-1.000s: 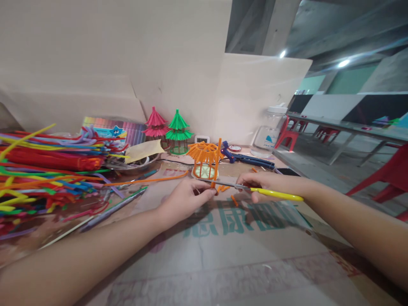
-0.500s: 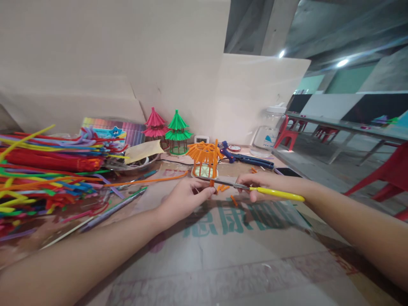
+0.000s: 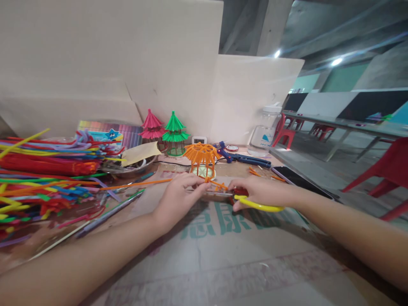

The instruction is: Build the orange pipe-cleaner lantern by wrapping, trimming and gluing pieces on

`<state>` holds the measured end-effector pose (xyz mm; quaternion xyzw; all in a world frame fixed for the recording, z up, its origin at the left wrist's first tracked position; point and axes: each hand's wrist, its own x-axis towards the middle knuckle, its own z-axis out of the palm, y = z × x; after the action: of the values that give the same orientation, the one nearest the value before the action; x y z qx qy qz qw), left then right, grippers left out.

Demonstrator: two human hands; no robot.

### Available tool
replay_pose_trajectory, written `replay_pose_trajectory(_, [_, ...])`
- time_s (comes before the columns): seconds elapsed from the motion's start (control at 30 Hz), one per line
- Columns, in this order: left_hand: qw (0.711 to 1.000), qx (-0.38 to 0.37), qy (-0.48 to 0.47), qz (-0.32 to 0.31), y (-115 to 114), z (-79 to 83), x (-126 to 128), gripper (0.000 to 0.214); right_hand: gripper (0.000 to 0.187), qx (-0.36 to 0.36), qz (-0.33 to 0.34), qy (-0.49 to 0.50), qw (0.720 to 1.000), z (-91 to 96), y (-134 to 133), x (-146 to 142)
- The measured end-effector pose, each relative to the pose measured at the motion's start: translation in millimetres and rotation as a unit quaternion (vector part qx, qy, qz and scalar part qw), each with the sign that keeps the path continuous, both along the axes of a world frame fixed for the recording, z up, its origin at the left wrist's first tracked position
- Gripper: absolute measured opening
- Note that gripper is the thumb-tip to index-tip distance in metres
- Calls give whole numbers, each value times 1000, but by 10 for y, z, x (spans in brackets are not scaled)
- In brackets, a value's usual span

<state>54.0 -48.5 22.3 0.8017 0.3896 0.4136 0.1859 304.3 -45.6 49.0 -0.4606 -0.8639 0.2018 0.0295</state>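
My left hand (image 3: 181, 197) pinches a short piece of orange pipe cleaner (image 3: 207, 180) between thumb and fingertips. In my right hand (image 3: 255, 191) is a pair of scissors with yellow handles (image 3: 263, 205); their blades point left, just below the left fingertips. Right behind the left fingertips stands an orange pipe-cleaner pavilion (image 3: 201, 154) with a fringed roof and thin posts on a pale round base. Loose orange pipe cleaner bits (image 3: 220, 186) lie between the hands, partly hidden by the fingers.
Piled pipe cleaners (image 3: 47, 165) fill the left side, beside a bowl (image 3: 140, 165) and a marker set (image 3: 108, 132). Pink (image 3: 149, 125) and green (image 3: 174, 131) pavilions stand behind. A glue gun (image 3: 244, 158), a bottle (image 3: 264, 131) and a phone (image 3: 301, 182) are at the right.
The long orange pipe cleaner that stood upright at my left fingertips is now a short piece. My right hand and the scissors have moved left and slightly down. The view has shifted slightly.
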Motion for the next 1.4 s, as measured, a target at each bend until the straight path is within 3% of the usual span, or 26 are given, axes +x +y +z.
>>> replay_pose_trajectory(0.17, [997, -80, -11, 17, 91, 1, -9, 20, 31, 61, 14, 3, 998, -95, -177, -171])
replay_pose_trajectory(0.37, [984, -164, -57, 31, 84, 10, 20, 16, 35, 86, 57, 0, 995, 18, -269, -195])
replay_pose_trajectory(0.5, [986, -154, -57, 30, 97, -10, 23, 17, 30, 108, 2, 19, 994, 41, -186, -183])
replay_pose_trajectory(0.63, [979, -187, -80, -5, 102, -41, 30, 23, 27, 176, -60, 50, 981, -97, 36, -193])
replay_pose_trajectory(0.8, [988, -150, -44, -10, 86, -43, 32, 25, 31, 160, -81, 48, 983, -279, 253, -245])
replay_pose_trajectory(1.0, [981, -183, -55, -36, 54, -7, 41, 27, 17, 186, -87, 63, 977, -343, 224, -235])
replay_pose_trajectory(1.1, [988, -144, -37, -26, 47, 0, 43, 27, 11, 201, -95, 125, 967, -344, 147, -263])
replay_pose_trajectory(1.17, [990, -135, -28, -28, 46, -5, 42, 27, 8, 161, -87, 207, 961, -328, 87, -319])
replay_pose_trajectory(1.3, [986, -154, -31, -49, 44, -26, 41, 26, 7, -33, -101, 380, 919, -288, -10, -463])
replay_pose_trajectory(1.4, [990, -127, -4, -69, 48, -37, 35, 24, 13, -78, -129, 415, 897, -297, -42, -526])
